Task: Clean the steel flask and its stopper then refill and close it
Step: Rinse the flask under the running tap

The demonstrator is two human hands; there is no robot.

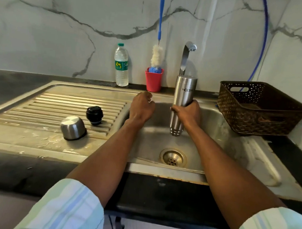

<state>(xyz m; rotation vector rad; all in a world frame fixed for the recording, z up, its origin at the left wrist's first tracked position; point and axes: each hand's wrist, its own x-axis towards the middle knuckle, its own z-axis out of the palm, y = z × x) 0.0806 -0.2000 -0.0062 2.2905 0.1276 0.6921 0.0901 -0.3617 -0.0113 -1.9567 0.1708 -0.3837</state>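
The right hand (187, 111) wraps the inverted steel flask (182, 100) over the sink (218, 131), hiding its middle. Its mouth points at six o'clock. The left hand (141, 107), loosely curled, holds nothing; black stopper (94, 115) lies at nine o'clock

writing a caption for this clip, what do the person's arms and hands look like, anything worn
Both forearms are bare from the elbow down. Each arm has a short sleeve of pale fabric with soft green, blue and white stripes. The left hand and right hand are bare: no gloves, rings, watch or bracelets visible.
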